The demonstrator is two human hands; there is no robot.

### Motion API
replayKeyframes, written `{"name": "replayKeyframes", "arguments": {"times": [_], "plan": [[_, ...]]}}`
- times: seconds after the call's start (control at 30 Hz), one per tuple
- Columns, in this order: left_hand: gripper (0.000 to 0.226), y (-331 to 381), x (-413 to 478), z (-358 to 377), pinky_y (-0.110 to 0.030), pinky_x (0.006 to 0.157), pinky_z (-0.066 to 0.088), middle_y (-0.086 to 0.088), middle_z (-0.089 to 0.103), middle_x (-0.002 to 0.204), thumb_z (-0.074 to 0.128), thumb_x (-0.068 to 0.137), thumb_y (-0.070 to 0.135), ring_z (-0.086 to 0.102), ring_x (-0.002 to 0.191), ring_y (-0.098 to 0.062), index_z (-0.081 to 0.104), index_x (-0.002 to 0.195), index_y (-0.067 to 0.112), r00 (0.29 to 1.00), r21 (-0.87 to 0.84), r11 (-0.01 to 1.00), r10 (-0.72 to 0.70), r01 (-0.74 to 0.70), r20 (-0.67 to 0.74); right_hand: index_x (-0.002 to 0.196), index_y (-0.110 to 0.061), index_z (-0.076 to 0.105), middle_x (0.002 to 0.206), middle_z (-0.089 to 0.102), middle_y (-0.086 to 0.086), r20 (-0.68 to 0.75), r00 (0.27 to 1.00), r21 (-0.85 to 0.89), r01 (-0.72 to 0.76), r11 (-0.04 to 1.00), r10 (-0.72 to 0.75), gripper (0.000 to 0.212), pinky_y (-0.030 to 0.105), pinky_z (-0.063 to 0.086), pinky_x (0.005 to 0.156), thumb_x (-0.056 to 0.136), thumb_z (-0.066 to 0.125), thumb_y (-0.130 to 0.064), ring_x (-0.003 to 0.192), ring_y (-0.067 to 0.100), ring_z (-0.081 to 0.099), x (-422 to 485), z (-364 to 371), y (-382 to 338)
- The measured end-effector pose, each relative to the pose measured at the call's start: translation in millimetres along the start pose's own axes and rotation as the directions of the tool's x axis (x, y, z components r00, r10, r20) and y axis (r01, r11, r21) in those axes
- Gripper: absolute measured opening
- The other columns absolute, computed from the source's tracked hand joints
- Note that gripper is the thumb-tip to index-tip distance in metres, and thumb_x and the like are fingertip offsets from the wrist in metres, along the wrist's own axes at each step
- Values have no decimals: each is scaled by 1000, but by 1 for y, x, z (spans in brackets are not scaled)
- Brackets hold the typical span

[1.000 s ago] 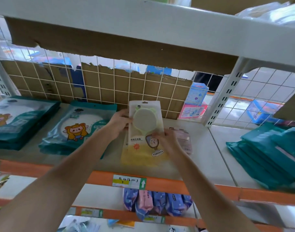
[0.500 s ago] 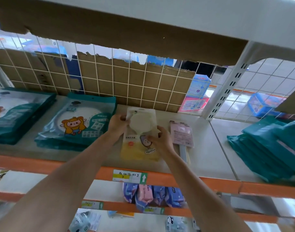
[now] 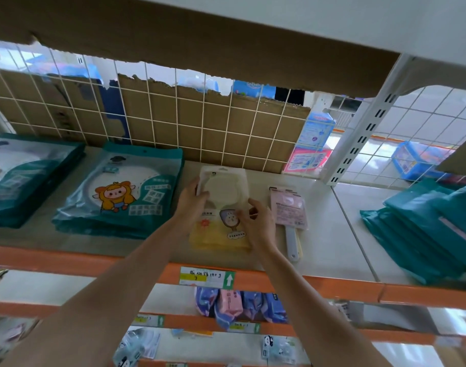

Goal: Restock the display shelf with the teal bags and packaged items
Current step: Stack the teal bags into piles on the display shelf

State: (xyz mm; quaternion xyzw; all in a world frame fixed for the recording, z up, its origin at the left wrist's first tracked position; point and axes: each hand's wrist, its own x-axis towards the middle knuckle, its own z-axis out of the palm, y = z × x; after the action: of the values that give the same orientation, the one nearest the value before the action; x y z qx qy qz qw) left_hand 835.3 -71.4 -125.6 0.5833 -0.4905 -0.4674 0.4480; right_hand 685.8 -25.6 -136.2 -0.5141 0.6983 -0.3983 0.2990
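A yellow-and-white packaged item (image 3: 221, 205) with a round pale disc lies flat on the white shelf (image 3: 330, 242), its top toward the wire grid. My left hand (image 3: 191, 201) grips its upper left edge. My right hand (image 3: 257, 223) rests on its right side, fingers curled over the pack. A stack of teal bags (image 3: 126, 192) with a cartoon girl lies just left of it. Another teal stack (image 3: 28, 176) sits at the far left. More teal bags (image 3: 433, 231) are piled on the right shelf section.
A pink packaged item (image 3: 289, 207) with a grey handle lies right of the yellow pack. A wire grid backed by torn cardboard (image 3: 200, 120) closes the rear. A white upright (image 3: 359, 136) divides the shelf. An orange rail with a price tag (image 3: 206, 276) fronts it. Lower shelves hold small packs.
The yellow pack went from held upright to lying flat on the shelf, pushed back toward the grid. Both hands followed it down and stay on it.
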Motion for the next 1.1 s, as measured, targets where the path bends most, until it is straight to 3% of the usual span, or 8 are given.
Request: {"name": "replayKeyframes", "arguments": {"times": [0.13, 0.2, 0.27, 0.37, 0.43, 0.63, 0.97, 1.1], "plan": [[59, -13, -14, -9, -33, 75, 53, -7, 53, 126, 64, 84, 21, 58, 103, -19, 39, 137, 23, 986, 35, 996, 71, -77, 148, 132, -15, 51, 116, 58, 4, -17, 999, 100, 39, 994, -38, 48, 36, 53, 87, 87, 65, -22, 102, 16, 57, -8, -1, 8], [84, -17, -23, -14, -39, 87, 50, -6, 46, 132, 74, 67, 43, 52, 110, -20, 33, 138, 25, 965, 134, 981, 106, -141, 239, 135, -16, 48, 120, 59, 4, 27, 997, 64, 67, 996, -69, 54, 39, 51, 91, 85, 66, -25, 106, 17, 57, -10, -4, 10], [119, -20, -27, -18, -41, 104, 40, -6, 20, 153, 82, 53, 53, 36, 132, -20, 15, 148, 27, 938, 254, 949, 93, -185, 334, 138, -15, 43, 129, 55, 5, 96, 990, -10, 101, 995, -99, 62, 39, 46, 98, 84, 69, -27, 116, 19, 53, -12, -7, 11], [131, -24, -36, -21, -38, 113, 25, -1, -19, 156, 85, 62, 28, 9, 143, -20, -17, 145, 32, 898, 395, 888, 42, -234, 437, 142, -14, 37, 136, 50, 6, 165, 979, -41, 126, 991, -118, 71, 40, 43, 102, 81, 72, -24, 124, 21, 47, -16, -11, 13], [133, -29, -38, -22, -41, 113, 26, -2, -20, 155, 84, 64, 26, 9, 144, -23, -23, 142, 34, 883, 450, 845, 54, -289, 466, 143, -16, 36, 134, 51, 6, 188, 977, -31, 105, 994, -97, 75, 37, 46, 98, 79, 74, -22, 121, 21, 49, -18, -12, 14], [127, -33, -41, -22, -37, 112, 25, 1, -11, 157, 84, 64, 20, 12, 143, -20, -11, 147, 30, 893, 430, 842, 124, -325, 433, 144, -18, 35, 131, 54, 6, 170, 983, -23, 73, 997, -68, 79, 43, 48, 95, 76, 75, -26, 119, 22, 50, -21, -13, 13], [126, -27, -43, -25, -34, 113, 20, 3, -17, 156, 83, 66, 14, 7, 143, -16, -12, 147, 30, 882, 406, 863, 87, -299, 464, 137, -11, 42, 118, 57, 5, 173, 975, -98, 159, 982, -141, 63, 14, 40, 70, 82, 70, -22, 99, 11, 49, -31, -17, 5], [126, -23, -44, -26, -30, 110, 22, 1, -14, 157, 84, 64, 14, 12, 142, -16, -10, 147, 28, 876, 399, 866, 86, -301, 475, 139, -12, 40, 120, 57, 5, 180, 976, -84, 142, 986, -125, 64, 20, 41, 76, 83, 69, -22, 103, 13, 49, -32, -17, 4]]}}
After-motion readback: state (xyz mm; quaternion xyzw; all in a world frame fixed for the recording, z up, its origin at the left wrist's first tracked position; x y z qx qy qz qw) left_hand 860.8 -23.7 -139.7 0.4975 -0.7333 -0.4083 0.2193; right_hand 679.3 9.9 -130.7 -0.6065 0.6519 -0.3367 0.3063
